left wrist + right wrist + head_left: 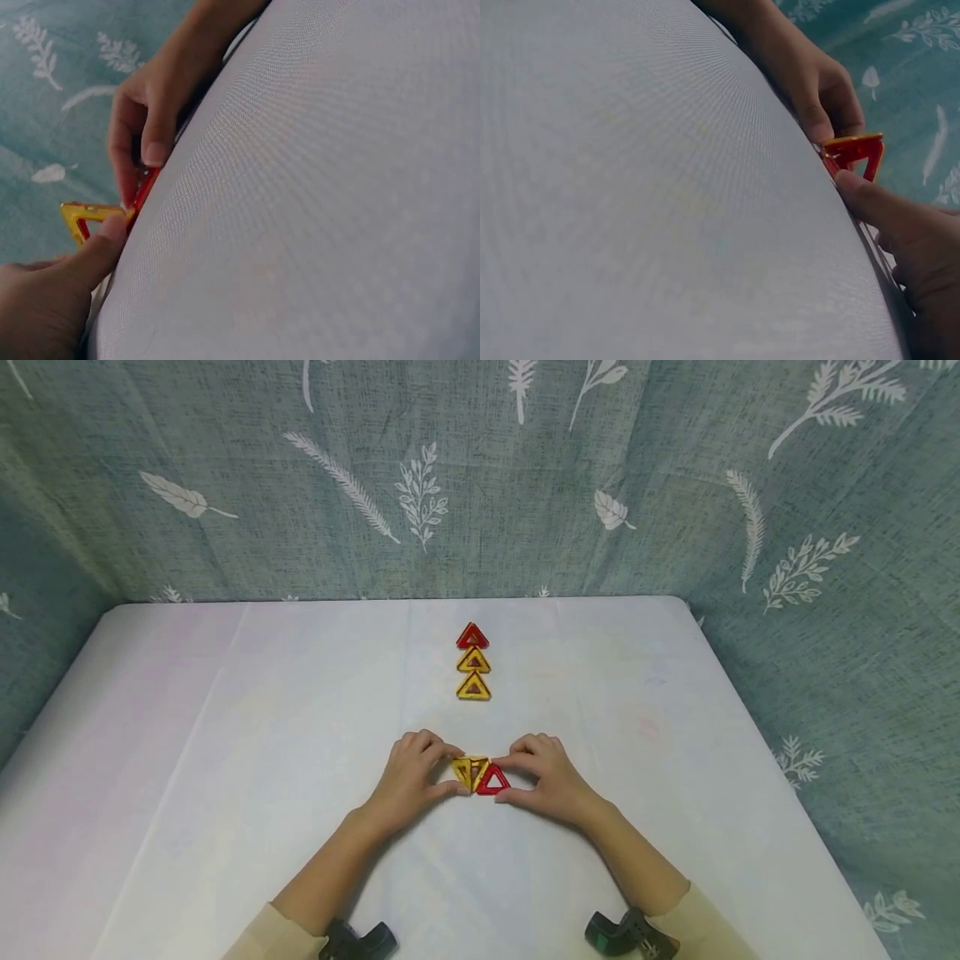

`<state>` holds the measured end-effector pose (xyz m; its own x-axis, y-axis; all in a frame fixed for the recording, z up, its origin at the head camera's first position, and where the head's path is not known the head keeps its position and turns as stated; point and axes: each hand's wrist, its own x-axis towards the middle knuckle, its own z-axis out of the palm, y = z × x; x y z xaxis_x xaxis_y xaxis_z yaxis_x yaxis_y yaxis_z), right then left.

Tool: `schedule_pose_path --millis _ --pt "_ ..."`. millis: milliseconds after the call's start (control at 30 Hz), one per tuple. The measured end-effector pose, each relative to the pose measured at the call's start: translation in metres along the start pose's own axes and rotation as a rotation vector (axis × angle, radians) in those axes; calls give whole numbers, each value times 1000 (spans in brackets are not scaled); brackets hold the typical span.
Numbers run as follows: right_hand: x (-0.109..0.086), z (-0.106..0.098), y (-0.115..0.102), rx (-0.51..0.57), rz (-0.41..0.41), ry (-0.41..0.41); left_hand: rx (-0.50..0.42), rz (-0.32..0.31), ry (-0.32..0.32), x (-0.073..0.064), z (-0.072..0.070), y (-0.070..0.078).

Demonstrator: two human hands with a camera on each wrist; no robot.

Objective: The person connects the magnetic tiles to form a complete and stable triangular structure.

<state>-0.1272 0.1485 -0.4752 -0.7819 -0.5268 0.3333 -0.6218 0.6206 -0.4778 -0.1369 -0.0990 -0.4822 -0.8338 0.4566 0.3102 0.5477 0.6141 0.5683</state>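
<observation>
Between my two hands, yellow triangular magnetic tiles (462, 770) and a red triangular magnetic tile (492, 780) meet edge to edge on the table. With thumb and finger, my left hand (414, 777) pinches the yellow tiles from the left. From the other side, my right hand (551, 779) pinches the red tile between thumb and finger. A yellow tile (73, 213) stands up off the table in the left wrist view, where the red tile (145, 191) lies low beside it. The right wrist view shows an upright triangle (874, 154); fingers partly cover the tiles.
Farther back on the white table (285, 693), a red triangle (472, 632) and two yellow triangles (474, 697) form a straight column. A green leaf-patterned cloth (495, 560) hangs behind the table and along its sides.
</observation>
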Motion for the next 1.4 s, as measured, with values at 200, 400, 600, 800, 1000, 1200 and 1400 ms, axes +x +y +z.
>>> schedule_pose_path --millis 200,400,600,800,1000,1200,1400 --pt "1 -4 1 48 113 28 -57 -57 34 2 -2 0" --pt "0 -9 0 -16 193 20 -67 -36 49 2 1 -2" --pt "0 -7 -1 -54 192 40 -69 8 84 1 2 -2" --pt "0 -3 2 17 152 97 -65 10 99 0 3 -2" --pt "0 1 2 177 22 158 -61 26 109 0 4 -1" --pt "1 5 0 124 -66 146 -43 36 100 1 5 0" --pt "5 9 -2 93 -97 143 -25 59 119 0 5 1"
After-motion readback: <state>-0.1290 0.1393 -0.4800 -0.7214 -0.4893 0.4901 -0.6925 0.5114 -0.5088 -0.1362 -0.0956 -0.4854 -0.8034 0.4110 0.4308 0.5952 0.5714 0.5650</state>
